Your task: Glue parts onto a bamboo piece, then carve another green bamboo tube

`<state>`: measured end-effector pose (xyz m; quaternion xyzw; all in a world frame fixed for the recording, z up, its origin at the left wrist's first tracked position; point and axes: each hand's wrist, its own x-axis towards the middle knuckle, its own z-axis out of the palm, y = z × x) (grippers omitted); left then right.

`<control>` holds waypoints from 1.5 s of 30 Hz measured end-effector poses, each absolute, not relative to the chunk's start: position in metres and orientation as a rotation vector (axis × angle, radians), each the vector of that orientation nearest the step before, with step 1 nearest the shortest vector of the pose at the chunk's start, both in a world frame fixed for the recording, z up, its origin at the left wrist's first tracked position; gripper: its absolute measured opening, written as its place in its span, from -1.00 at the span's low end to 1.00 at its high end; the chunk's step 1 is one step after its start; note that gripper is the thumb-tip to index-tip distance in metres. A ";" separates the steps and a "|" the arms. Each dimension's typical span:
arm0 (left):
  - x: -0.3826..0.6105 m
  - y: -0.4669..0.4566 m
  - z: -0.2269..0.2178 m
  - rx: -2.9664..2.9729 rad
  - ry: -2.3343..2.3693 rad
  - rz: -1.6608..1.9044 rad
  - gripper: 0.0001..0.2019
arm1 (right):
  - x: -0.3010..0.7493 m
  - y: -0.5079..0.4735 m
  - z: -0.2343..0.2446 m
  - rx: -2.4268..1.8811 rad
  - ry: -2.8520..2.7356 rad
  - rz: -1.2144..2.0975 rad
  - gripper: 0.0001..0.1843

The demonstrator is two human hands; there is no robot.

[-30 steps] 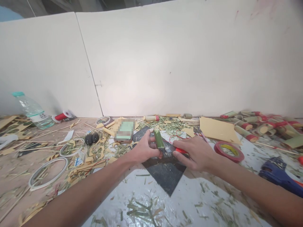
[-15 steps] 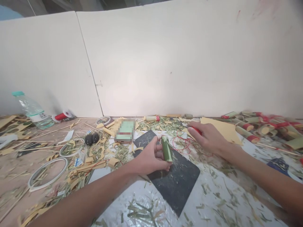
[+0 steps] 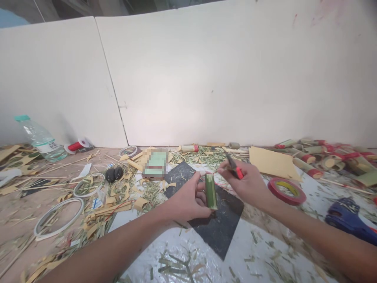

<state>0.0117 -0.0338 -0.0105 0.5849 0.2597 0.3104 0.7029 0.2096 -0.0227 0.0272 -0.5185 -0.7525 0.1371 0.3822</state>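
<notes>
L hand (image 3: 191, 198): holds green bamboo pc (image 3: 211, 192)
R hand (image 3: 249, 184): grips prob. cutter (image 3: 232, 162), pc's 1 o'clock
Nick risk: L hand, if pc rolls

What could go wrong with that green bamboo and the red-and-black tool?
The red-and-black tool in the right hand is close to the left hand; if it's sharp, which I can't tell, it might nick the fingers there. The green bamboo piece looks rough at its pale lower end, so it could give a splinter. Loose shavings lie around the black mat; any underneath might let it slide.
</notes>
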 end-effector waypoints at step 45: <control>0.009 -0.016 -0.010 1.202 0.650 0.818 -0.05 | 0.219 -0.036 0.029 -1.117 -2.706 0.296 -0.52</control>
